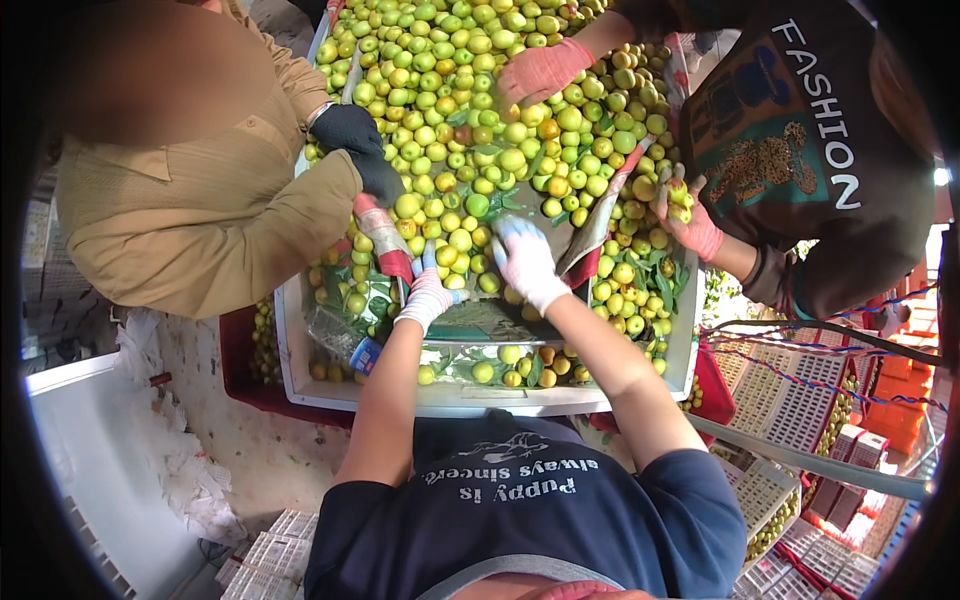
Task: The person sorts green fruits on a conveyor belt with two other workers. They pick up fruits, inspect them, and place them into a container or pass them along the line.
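Note:
My left hand (429,292), in a white knit glove with bluish fingertips, rests by the near left of a sloping board. Its thumb and fingers are apart beside several green jujubes (452,247), with nothing seen held. Over the dark board (551,210), my right hand (529,262) wears a like glove and is blurred at the fingertips. Its back faces up, so what lies under the fingers is hidden. A heap of green and brown-tinged jujubes (427,82) spreads beyond both hands. Loose leaves (504,201) lie among the fruit.
Cloth-wrapped edges (611,199) flank the board inside a white-rimmed bin (487,399). A clear plastic bottle (330,330) lies at left. One person's dark glove (360,146) reaches in; another's pink gloves (544,71) handle fruit at right. Crates (787,375) stand at lower right.

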